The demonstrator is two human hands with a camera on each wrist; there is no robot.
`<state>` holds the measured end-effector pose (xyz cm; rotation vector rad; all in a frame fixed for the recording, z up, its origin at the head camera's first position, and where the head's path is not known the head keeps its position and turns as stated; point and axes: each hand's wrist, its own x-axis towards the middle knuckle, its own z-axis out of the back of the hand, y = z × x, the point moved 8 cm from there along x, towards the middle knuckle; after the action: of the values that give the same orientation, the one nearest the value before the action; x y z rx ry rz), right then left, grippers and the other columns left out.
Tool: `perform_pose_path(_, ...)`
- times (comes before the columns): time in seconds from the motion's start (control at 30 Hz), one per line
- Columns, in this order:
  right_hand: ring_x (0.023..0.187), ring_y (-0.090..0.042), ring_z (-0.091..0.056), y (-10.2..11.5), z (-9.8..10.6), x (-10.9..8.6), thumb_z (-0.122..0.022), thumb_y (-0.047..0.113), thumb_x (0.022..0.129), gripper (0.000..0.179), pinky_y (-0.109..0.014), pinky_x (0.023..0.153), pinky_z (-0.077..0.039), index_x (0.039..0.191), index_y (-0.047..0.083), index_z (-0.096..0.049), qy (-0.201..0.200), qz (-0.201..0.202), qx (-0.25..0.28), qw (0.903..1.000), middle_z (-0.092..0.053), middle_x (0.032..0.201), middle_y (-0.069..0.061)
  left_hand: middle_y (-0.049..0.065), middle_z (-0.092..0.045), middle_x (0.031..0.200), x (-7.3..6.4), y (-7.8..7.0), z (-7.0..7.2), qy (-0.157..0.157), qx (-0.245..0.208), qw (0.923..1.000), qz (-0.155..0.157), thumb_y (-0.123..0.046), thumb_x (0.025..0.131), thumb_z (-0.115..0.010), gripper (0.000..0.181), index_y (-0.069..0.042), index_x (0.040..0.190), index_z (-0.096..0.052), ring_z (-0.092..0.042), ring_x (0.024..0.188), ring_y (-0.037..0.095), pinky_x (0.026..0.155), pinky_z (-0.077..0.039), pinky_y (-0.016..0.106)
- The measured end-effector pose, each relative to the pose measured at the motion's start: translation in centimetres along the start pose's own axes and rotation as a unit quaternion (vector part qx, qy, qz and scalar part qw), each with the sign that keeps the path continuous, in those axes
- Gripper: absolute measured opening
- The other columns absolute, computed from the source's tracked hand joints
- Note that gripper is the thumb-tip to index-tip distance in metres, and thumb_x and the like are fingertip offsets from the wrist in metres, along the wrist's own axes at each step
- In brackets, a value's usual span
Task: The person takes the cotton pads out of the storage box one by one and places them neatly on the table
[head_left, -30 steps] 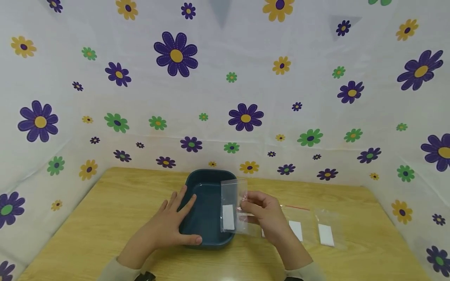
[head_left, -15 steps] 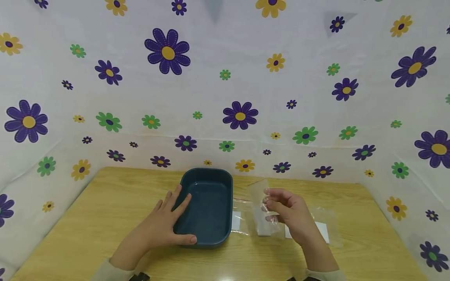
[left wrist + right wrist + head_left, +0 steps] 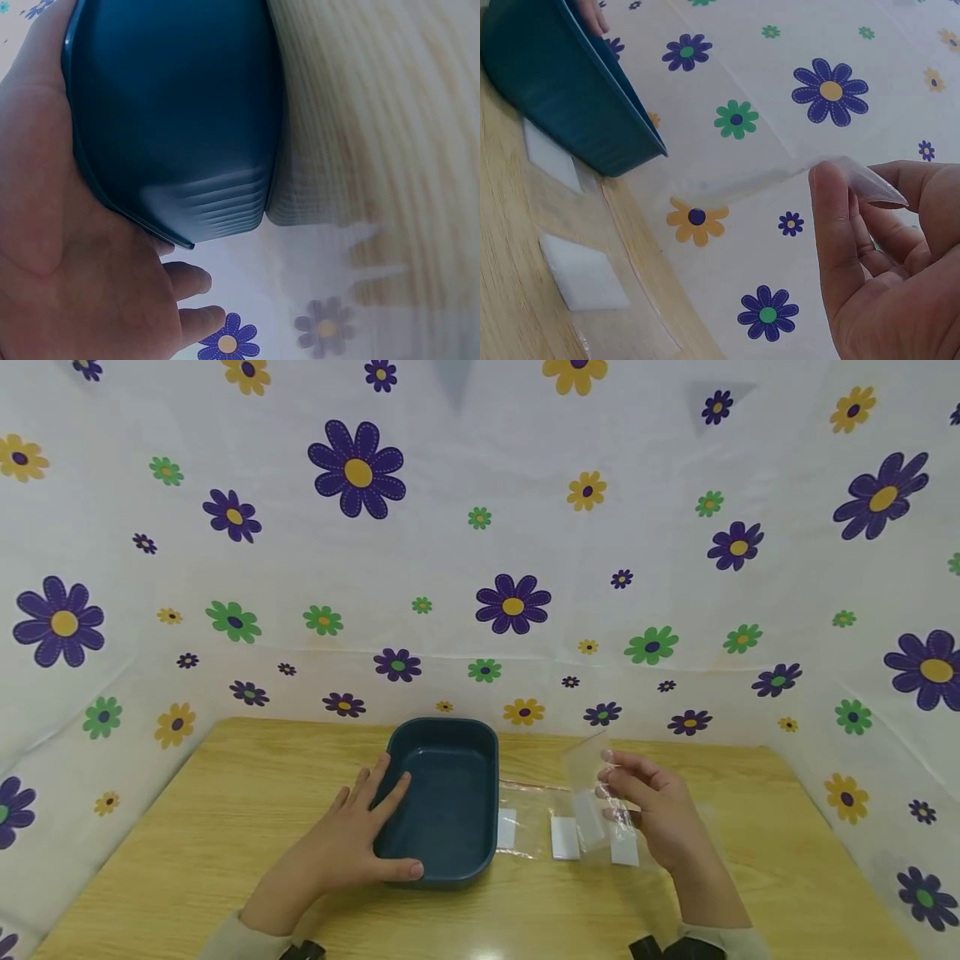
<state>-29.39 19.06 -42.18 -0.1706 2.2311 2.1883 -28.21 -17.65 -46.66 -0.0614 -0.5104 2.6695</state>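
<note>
A deep blue plastic tray (image 3: pixel 442 810) stands on the table. My left hand (image 3: pixel 351 831) rests on its left side with fingers spread over the rim and the thumb across the near corner. The left wrist view shows the palm against the outer rim of the tray (image 3: pixel 180 97). Right of the tray, my right hand (image 3: pixel 660 817) pinches a clear zip bag (image 3: pixel 583 789) between thumb and fingers, raised above the table. In the right wrist view that bag (image 3: pixel 859 182) bends at the fingertips. My right hand and wrist hide part of the table behind them.
More clear bags lie in a row right of the tray, with a white rectangular piece (image 3: pixel 565 837) in one and another white piece (image 3: pixel 506 828) close to the tray's side. A flower-patterned cloth (image 3: pixel 525 527) hangs behind the wooden table (image 3: pixel 262 793).
My right hand has moved right with the bag, from over the tray to above the row of bags, uncovering the bags next to the tray. The left hand stays on the tray.
</note>
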Motion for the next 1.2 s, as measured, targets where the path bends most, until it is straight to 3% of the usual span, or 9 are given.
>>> perform_pose_path(0.2,0.092,-0.01,-0.067,-1.0,0.9,-0.6,-0.062,0.017,0.1,0.024,-0.029,0.076,-0.06,0.123,0.012,-0.066,0.006,-0.019,0.015,0.9997,-0.069,0.099,0.005,0.014,0.003,0.168,-0.3,0.5,0.0,0.0,0.0,1.0,-0.002,-0.086,0.072,-0.059,0.117,-0.018,0.16,-0.023,-0.009,0.15,0.05,0.114,-0.017,0.071)
perform_pose_path(0.43,0.086,-0.008,-0.066,-2.3,3.1,-1.5,-0.062,0.012,0.099,0.019,-0.027,0.074,-0.06,0.107,0.025,-0.074,-0.031,-0.029,0.056,0.9975,-0.069,0.092,0.008,0.015,0.001,0.168,-0.3,0.7,0.0,-0.004,0.012,0.9999,0.002,-0.087,0.07,-0.059,0.118,-0.017,0.16,-0.025,-0.011,0.149,0.051,0.113,-0.019,0.071)
perform_pose_path(0.73,0.086,-0.006,-0.067,-1.3,5.6,-1.8,-0.06,0.013,0.1,0.02,-0.026,0.073,-0.059,0.106,0.025,-0.075,-0.041,-0.005,0.064,0.9971,-0.07,0.092,0.008,0.015,0.001,0.168,-0.2,0.0,0.1,-0.001,0.003,1.0,0.0,-0.087,0.071,-0.059,0.118,-0.017,0.16,-0.025,-0.01,0.149,0.051,0.113,-0.018,0.071)
perform_pose_path(1.2,0.086,-0.006,-0.069,-0.8,8.8,-2.0,-0.057,0.007,0.101,0.025,-0.022,0.07,-0.059,0.105,0.023,-0.076,-0.051,0.011,0.124,0.9909,-0.071,0.093,0.007,0.016,0.001,0.168,-0.2,-0.2,0.3,-0.002,-0.001,1.0,0.001,-0.086,0.071,-0.059,0.117,-0.016,0.16,-0.025,-0.012,0.149,0.051,0.113,-0.018,0.072)
